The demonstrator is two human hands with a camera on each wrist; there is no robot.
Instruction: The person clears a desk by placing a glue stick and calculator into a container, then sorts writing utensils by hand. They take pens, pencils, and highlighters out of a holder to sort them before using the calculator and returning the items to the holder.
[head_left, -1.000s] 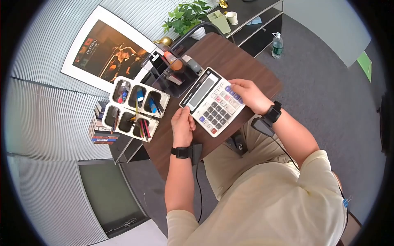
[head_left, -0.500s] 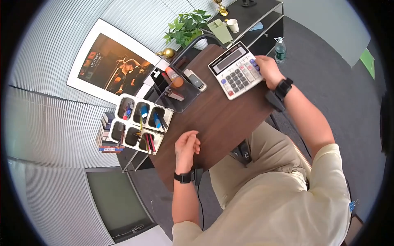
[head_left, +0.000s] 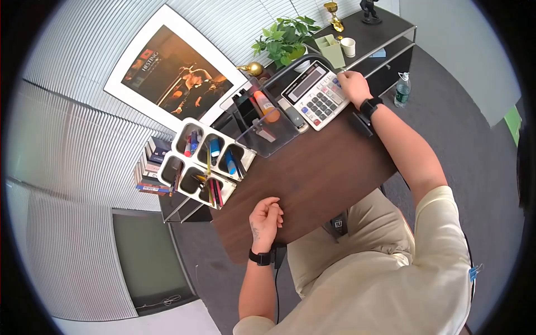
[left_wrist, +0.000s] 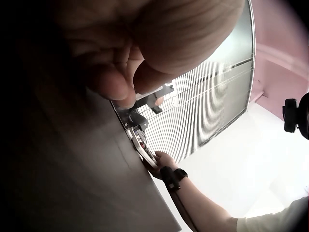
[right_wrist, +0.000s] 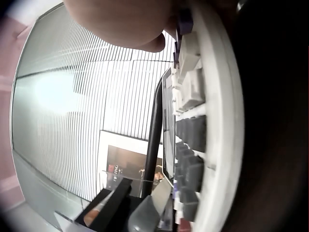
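Observation:
A white calculator (head_left: pixel 321 104) with dark, white and purple keys is at the back right of the brown table (head_left: pixel 312 178). My right hand (head_left: pixel 355 89) grips its right side, thumb over the keys. Seen from the right wrist, the calculator (right_wrist: pixel 219 121) stands edge-on and close, with part of my right hand (right_wrist: pixel 125 21) above it. Near the front of the table lies my left hand (head_left: pixel 266 219), fingers loosely curled and holding nothing. In the left wrist view my left hand's fingers (left_wrist: pixel 108 82) hang in front of the lens.
Left of the calculator stand a grey device (head_left: pixel 295 118) and a clear organizer (head_left: pixel 273 146) holding an orange-capped bottle (head_left: pixel 267 106). A white pen holder (head_left: pixel 194 159) with several pens is at the table's left. Behind are a potted plant (head_left: pixel 285 42) and a black cabinet (head_left: pixel 385 28).
The calculator was held in both hands over the table's front. My left hand let go and stayed near the front edge, while my right hand carried the calculator to the back right, beside the grey device.

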